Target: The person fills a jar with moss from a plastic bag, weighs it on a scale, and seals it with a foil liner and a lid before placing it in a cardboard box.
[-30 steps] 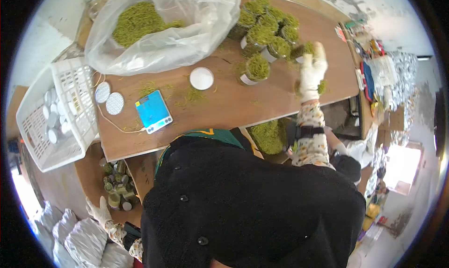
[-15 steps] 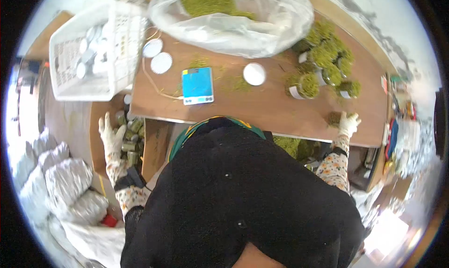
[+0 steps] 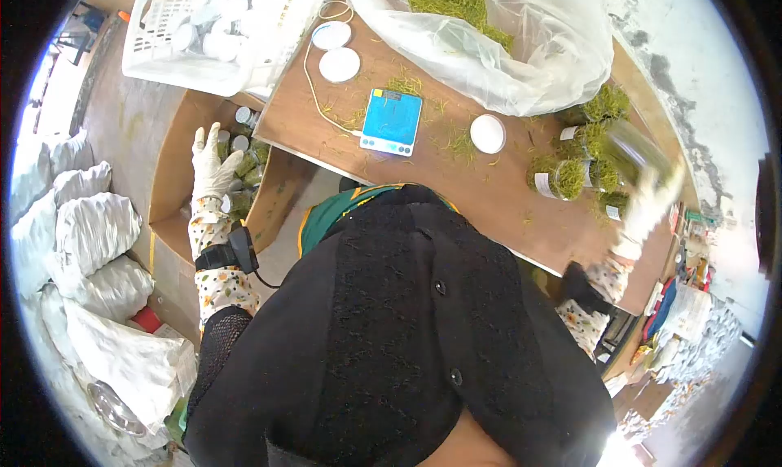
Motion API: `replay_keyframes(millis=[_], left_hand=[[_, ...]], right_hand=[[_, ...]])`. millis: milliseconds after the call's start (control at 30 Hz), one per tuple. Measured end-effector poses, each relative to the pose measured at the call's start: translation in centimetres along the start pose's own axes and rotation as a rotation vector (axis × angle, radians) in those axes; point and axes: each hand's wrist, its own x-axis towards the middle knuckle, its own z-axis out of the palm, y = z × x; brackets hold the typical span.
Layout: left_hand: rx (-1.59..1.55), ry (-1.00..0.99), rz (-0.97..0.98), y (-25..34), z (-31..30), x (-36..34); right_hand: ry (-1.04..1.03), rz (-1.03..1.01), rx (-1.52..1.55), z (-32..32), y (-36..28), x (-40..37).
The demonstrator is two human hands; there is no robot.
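Note:
My left hand (image 3: 213, 164), in a white glove with the fingers spread, hangs over a cardboard box (image 3: 181, 161). It holds nothing. Jars with silver lids (image 3: 246, 115) and green contents lie in that box. On the right, my right hand (image 3: 652, 202), also gloved, is smeared by motion. A clear jar (image 3: 639, 149), blurred as well, is in its grip. Close by, several jars stuffed with dried green plant matter (image 3: 568, 178) stand on the brown table (image 3: 456, 198). Their tops are uncovered.
A blue scale (image 3: 392, 121) with a cable lies mid-table, a white lid (image 3: 488, 134) right of it. Two more lids (image 3: 340, 64) are near a white basket (image 3: 186, 80) of lids. A large plastic bag (image 3: 562, 55) holds loose plant matter. Silvery sacks (image 3: 96, 222) lie left.
My right hand has moved from the table's front right up toward the group of jars, carrying a jar. The whole view has turned and shifted. My left hand stays spread over the box.

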Motion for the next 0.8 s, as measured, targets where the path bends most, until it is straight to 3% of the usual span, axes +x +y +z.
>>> replay_keyframes(millis=[67,100,133,200,333,600,733,767,800], left_hand=[[-0.05,0.002,-0.019,1.7,0.5,-0.6],[-0.074,0.004,-0.031,2.1,0.7,-0.7],[-0.026,0.011,0.01,2.0,1.4,-0.9],[-0.147,-0.02,-0.022,2.9,2.3,-1.6],[-0.158,-0.07,0.034,4.7,3.1,-2.9],[-0.163,-0.084,0.091,5.7,4.8,-4.2],[-0.205,-0.099,0.095,6.4,5.1,-3.5],[-0.201,-0.092,0.091,6.9,4.9,-3.3],[-0.233,-0.106,0.079,7.5,4.6,-3.2]], right_hand=[[-0.17,-0.106,0.12,5.6,-8.1,-0.7],[-0.396,0.027,0.351,7.1,-13.8,-1.0],[-0.602,-0.011,0.399,10.1,-14.8,-1.8],[-0.604,-0.465,0.29,14.8,-16.9,-5.1],[-0.866,-0.6,0.149,20.3,-22.3,-8.7],[-0.871,-0.656,0.071,23.4,-23.7,-9.4],[-0.873,-0.676,0.217,21.7,-24.4,-4.2],[-0.548,-0.76,0.2,22.7,-22.9,-3.3],[-0.591,-0.574,0.472,23.4,-22.6,-0.7]])
